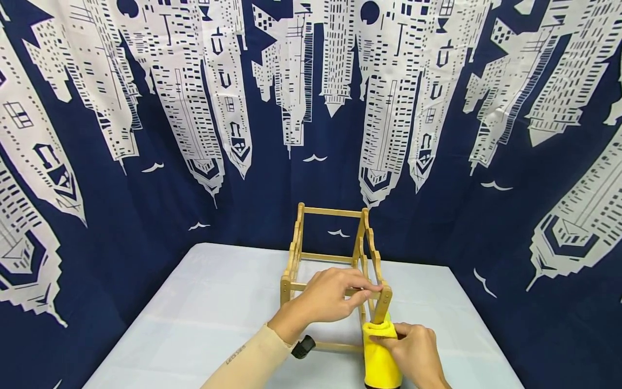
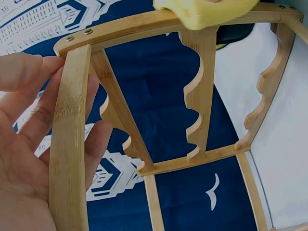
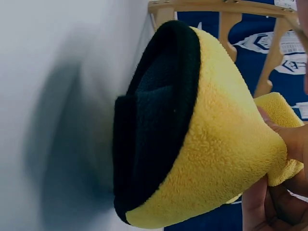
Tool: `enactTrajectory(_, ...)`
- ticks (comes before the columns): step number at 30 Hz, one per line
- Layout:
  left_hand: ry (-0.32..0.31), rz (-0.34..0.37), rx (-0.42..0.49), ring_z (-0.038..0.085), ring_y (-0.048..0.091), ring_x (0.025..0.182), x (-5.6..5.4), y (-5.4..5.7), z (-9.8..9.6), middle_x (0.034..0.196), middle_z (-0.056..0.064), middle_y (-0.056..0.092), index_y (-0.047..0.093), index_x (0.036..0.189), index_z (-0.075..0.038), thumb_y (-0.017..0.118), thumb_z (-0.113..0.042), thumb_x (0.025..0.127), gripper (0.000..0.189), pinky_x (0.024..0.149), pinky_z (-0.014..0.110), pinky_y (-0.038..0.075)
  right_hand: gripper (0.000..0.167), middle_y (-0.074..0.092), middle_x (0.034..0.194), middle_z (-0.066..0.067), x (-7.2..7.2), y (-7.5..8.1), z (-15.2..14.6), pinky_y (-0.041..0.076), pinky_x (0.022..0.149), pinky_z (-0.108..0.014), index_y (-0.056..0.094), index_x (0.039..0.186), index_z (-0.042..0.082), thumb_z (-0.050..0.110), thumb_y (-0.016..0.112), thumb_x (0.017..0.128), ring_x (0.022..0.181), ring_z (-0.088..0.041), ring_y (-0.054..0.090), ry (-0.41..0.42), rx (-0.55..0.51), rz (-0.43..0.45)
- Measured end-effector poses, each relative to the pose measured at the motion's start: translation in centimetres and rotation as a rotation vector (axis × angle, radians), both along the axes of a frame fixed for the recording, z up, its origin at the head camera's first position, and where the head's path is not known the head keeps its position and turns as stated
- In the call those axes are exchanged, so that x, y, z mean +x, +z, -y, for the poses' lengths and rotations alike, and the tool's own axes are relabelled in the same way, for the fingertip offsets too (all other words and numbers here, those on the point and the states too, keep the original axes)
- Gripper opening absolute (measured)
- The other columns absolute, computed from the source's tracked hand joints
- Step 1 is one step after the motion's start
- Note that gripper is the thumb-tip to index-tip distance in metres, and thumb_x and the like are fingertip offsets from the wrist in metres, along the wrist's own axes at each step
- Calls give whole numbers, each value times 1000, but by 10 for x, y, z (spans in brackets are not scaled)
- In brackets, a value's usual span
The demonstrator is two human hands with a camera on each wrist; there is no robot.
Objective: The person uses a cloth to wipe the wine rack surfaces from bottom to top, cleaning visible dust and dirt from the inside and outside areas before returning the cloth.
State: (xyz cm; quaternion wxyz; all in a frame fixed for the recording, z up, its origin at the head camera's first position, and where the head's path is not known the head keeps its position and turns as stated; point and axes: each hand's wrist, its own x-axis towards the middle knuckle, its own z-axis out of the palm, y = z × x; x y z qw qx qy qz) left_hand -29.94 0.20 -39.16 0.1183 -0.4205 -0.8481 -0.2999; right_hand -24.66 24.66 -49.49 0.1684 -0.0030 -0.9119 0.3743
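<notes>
A light wooden rack (image 1: 332,212) with scalloped side rails stands on the table. My left hand (image 1: 332,294) grips its near top bar close to the right corner; in the left wrist view the fingers (image 2: 41,113) lie around the flat bar (image 2: 70,115). My right hand (image 1: 420,351) pinches a yellow cloth (image 1: 381,359), which is folded around the near right leg just below that corner. Seen from the right wrist, the plush cloth (image 3: 226,130) flares out into a loop with a dark edge and dark inner side. The leg inside the cloth is hidden.
The rack stands on a white-covered table (image 1: 218,292). Behind and beside it hangs a navy curtain (image 1: 272,216) printed with white buildings and birds. A black strap-like device (image 1: 303,347) shows at the left wrist, near the rack's lower bar (image 1: 340,347).
</notes>
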Motion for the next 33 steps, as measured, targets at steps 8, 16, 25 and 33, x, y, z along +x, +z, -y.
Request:
enactTrajectory(8, 14, 5, -18, -3, 64, 90, -1, 1, 0, 129, -16, 85, 86, 139, -35, 59, -42, 123, 32, 73, 13, 51, 29, 89, 86, -9, 2, 45, -2, 64, 61, -14, 93, 94, 5, 15, 112, 74, 69, -11, 81, -2, 2, -284)
enactTrajectory(16, 44, 50, -39, -2, 73, 106, 1, -1, 1, 137, -17, 83, 81, 146, -41, 39, -51, 127, 48, 82, 16, 53, 27, 87, 83, -3, 4, 61, -5, 57, 57, -12, 94, 94, 10, 16, 112, 75, 62, 3, 67, -21, -47, -305)
enactTrajectory(25, 68, 31, -5, -4, 60, 86, 0, -2, -3, 122, -17, 84, 86, 139, -36, 47, -49, 125, 43, 71, 15, 49, 27, 88, 86, -5, 2, 67, -9, 59, 62, -8, 93, 92, 11, 8, 112, 72, 65, 3, 70, -8, -62, -395)
enactTrajectory(33, 144, 24, 80, -10, 67, 89, 5, -2, -15, 112, -22, 87, 90, 124, -38, 72, -44, 115, 20, 65, 14, 50, 29, 90, 96, -13, 1, 82, -26, 55, 64, -7, 93, 99, 10, 7, 110, 76, 71, 7, 69, -50, -97, -406)
